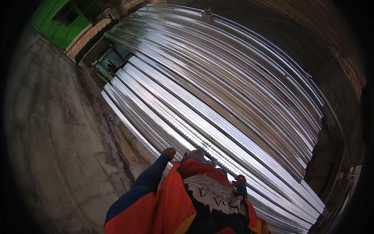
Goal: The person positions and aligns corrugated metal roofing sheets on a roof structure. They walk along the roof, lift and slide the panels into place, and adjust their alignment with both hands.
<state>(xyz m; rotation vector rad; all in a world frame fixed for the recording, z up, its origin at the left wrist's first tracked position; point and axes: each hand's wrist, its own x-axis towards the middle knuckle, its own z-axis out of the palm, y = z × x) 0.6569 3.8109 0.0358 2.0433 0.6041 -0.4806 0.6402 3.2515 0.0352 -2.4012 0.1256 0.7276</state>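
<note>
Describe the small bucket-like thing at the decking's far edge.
Find the shiny ribbed metal decking. Go to its far edge, at the picture's top, just right of centre. The bucket-like object there is small and dull, unlike the long, shiny metal beside it.

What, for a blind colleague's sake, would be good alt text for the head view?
A person's left hand and right hand show against shiny ribbed metal sheets; contact is unclear. A grey surface lies left, a green wall upper left.
</note>
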